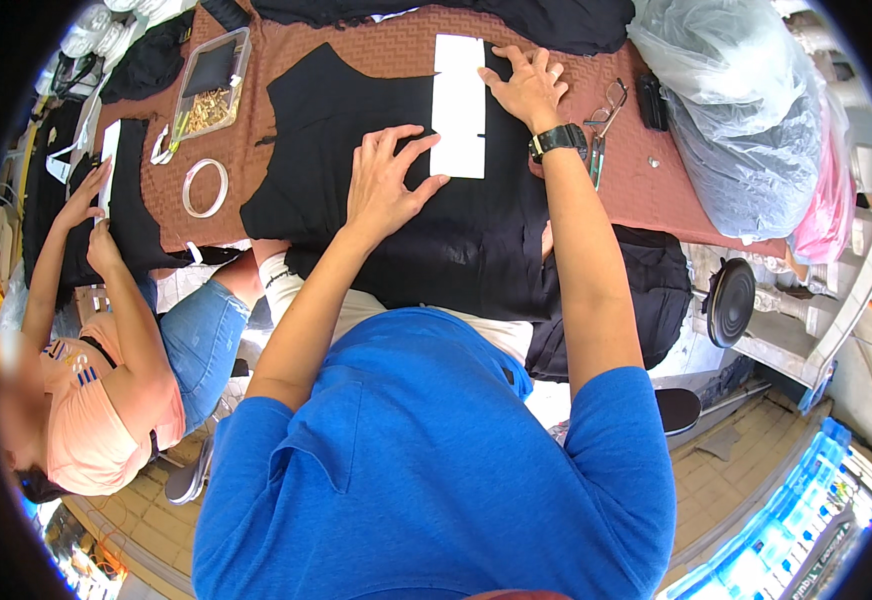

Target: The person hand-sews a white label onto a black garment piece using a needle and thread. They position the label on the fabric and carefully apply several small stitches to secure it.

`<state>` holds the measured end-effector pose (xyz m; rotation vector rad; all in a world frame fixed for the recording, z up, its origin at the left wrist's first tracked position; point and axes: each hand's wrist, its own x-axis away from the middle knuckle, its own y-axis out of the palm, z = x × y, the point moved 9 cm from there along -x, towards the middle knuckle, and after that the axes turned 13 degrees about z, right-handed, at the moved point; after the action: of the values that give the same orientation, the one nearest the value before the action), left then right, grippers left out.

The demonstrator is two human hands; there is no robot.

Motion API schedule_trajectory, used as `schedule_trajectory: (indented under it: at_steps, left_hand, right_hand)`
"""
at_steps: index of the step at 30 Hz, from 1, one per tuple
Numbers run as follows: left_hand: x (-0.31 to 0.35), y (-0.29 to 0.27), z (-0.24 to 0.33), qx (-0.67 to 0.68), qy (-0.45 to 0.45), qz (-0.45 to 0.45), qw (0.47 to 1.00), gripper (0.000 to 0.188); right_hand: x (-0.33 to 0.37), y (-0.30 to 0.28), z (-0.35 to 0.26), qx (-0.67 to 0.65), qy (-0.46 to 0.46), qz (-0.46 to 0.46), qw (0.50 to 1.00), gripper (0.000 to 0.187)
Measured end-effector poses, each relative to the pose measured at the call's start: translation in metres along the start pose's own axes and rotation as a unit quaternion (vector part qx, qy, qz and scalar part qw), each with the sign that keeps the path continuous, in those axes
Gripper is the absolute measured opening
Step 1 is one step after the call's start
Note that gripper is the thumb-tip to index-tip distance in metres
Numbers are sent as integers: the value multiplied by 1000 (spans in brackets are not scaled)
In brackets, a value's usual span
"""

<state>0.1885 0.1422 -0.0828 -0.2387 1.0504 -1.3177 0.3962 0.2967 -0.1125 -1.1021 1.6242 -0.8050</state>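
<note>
A white rectangular card strip (459, 105) with small dark marks along its edges lies upright on a piece of black fabric (326, 130). The fabric is spread over the table and hangs down its near edge. My left hand (384, 182) rests on the fabric, fingers apart, with the index fingertip and thumb at the card's lower left edge. At the card's upper right edge, my right hand (528, 88) spreads its fingers over the fabric and the card's border. A watch circles that wrist. Neither hand grasps anything.
On the brown tablecloth (246, 150) stand a clear plastic box (214, 85) of small gold-coloured pieces and a tape roll (204, 188). Eyeglasses (608, 105) and scissors (597, 160) lie right, before large plastic-wrapped bundles (736, 120). A co-worker (106, 400) at left handles another white strip on black fabric.
</note>
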Motion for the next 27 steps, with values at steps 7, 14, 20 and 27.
schedule_trajectory:
  at_steps: [7,14,20,27]
  left_hand:
    - [1,1,-1,-4,2,1,1000,47]
    - [1,1,0,-3,3,0,1000,46]
    - [2,2,0,-9,6,1,1000,46]
    - [1,1,1,-8,5,3,1000,46]
  right_hand:
    - [1,-3,-2,-1,-3,13,1000,53]
    - [0,-3,-2,1,6,-11,1000,53]
    - [0,-2,-2,8,5,-3,1000,54]
    - [-2,5,4,-8,9,-24,1000,55]
